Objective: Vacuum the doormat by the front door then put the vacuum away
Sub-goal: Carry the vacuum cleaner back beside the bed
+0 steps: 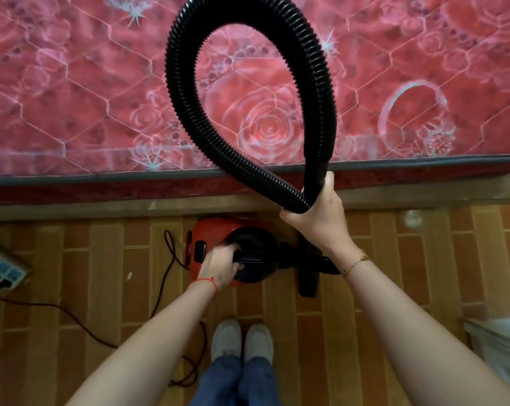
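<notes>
A small red and black vacuum (215,230) sits on the brick-patterned floor at the foot of a bed. My left hand (220,268) grips the black handle on top of it. My right hand (318,209) holds two parts of the black ribbed hose (177,77) together, so the hose stands up in a big loop in front of the mattress. A black floor nozzle (309,281) lies on the floor to the right of the vacuum, partly behind my right wrist. No doormat is in view.
A red rose-patterned mattress (72,98) on a wooden bed frame fills the top half. A power strip (1,268) lies at the left, its black cord (72,315) trailing across the floor to my feet. White furniture (500,347) stands at the right edge.
</notes>
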Demonstrator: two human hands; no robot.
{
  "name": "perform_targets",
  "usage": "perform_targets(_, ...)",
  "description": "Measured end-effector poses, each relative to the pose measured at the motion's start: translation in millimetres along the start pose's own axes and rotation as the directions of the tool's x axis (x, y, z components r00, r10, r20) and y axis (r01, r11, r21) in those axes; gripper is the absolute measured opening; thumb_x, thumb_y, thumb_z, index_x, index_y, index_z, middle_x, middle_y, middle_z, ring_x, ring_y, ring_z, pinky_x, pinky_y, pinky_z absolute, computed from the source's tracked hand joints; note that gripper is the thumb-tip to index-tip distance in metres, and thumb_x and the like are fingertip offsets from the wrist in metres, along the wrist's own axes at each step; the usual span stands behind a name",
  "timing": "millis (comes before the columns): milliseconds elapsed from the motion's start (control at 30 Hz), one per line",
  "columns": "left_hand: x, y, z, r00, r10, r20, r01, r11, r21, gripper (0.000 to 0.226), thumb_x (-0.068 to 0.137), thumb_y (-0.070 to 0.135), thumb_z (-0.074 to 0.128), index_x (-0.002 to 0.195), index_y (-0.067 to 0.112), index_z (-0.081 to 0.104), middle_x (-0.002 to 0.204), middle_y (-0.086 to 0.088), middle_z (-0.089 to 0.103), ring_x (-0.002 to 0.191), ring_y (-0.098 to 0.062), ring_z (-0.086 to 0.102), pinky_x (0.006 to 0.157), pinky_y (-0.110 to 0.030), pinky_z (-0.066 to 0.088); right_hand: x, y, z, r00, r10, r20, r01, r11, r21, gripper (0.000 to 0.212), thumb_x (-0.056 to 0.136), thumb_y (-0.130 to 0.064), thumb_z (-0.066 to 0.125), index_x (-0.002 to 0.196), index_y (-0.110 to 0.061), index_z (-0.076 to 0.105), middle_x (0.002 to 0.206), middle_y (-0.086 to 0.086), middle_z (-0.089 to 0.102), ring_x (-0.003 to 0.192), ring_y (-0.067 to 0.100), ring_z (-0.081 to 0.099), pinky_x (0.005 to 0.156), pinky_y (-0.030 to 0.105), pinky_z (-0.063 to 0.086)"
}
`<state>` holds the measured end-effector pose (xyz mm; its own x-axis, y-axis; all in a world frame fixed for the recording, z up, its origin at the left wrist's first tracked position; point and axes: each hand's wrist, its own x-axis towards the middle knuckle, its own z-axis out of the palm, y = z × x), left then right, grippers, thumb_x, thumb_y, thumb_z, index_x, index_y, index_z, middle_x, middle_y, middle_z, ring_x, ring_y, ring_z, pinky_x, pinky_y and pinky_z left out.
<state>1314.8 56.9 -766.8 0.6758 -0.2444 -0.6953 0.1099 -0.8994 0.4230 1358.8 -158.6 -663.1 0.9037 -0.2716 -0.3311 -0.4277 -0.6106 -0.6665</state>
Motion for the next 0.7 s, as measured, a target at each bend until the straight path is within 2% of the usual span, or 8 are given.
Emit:
perform_targets(133,16,-4,11,0.999,-0.007,0.032,0.007,1.000,-0.017,0.042,0.091,0.012,0.062,0.133,0.011,0.052,0.129,-0.013,0.057,0.115,-0.030,0.058,0.095,-0.037,0.050,5,8,11,1.000,0.003,0.023,-0.003,1.000,-0.023,0.066,0.065,-0.031,0.081,0.102,-0.022,0.028,0.085,-0.008,0.051,0.079,0.018,0.059,0.058,0.035,0.046)
perform_targets(233,24,-10,18,0.998,-0.027,0.063,0.027,1.000,0.005,0.046,0.094,0.012,0.058,0.139,0.012,0.047,0.139,-0.014,0.049,0.121,-0.032,0.054,0.098,-0.038,0.048,9,13,19,0.999,0.018,0.029,-0.018,1.000,-0.018,0.066,0.064,-0.030,0.080,0.103,-0.022,0.027,0.086,-0.006,0.050,0.079,0.018,0.059,0.058,0.037,0.049)
perform_targets(433,33,-22,25,0.997,-0.033,0.065,0.031,0.999,0.038,0.043,0.095,0.011,0.057,0.136,0.012,0.049,0.138,-0.015,0.047,0.122,-0.032,0.050,0.098,-0.036,0.047,14,18,28,0.997,0.041,0.059,-0.041,0.999,-0.003,0.068,0.064,-0.031,0.081,0.104,-0.021,0.027,0.088,-0.004,0.050,0.079,0.017,0.059,0.056,0.037,0.050)
perform_targets(533,33,-24,25,0.997,-0.028,0.073,0.024,0.998,0.063,0.046,0.096,0.015,0.055,0.140,0.015,0.044,0.141,-0.016,0.045,0.126,-0.032,0.047,0.100,-0.038,0.046,15,17,28,0.995,0.059,0.079,-0.060,0.998,0.009,0.069,0.064,-0.033,0.081,0.104,-0.023,0.026,0.090,-0.003,0.050,0.080,0.017,0.059,0.058,0.041,0.052)
perform_targets(600,31,-23,24,0.997,-0.031,0.077,0.025,0.996,0.089,0.045,0.097,0.017,0.053,0.141,0.015,0.043,0.140,-0.015,0.044,0.123,-0.031,0.049,0.097,-0.039,0.048,15,16,27,0.993,0.073,0.095,-0.074,0.997,0.014,0.069,0.063,-0.036,0.081,0.103,-0.023,0.026,0.093,-0.003,0.049,0.082,0.016,0.059,0.058,0.038,0.051)
perform_targets(700,23,-17,19,0.998,-0.040,0.044,0.035,0.993,0.117,0.045,0.097,0.017,0.052,0.141,0.017,0.042,0.139,-0.013,0.043,0.120,-0.030,0.051,0.093,-0.039,0.051,12,13,24,0.992,0.071,0.107,-0.073,0.997,0.014,0.075,0.058,-0.045,0.082,0.106,-0.024,0.029,0.101,-0.002,0.048,0.094,0.018,0.057,0.065,0.035,0.052)
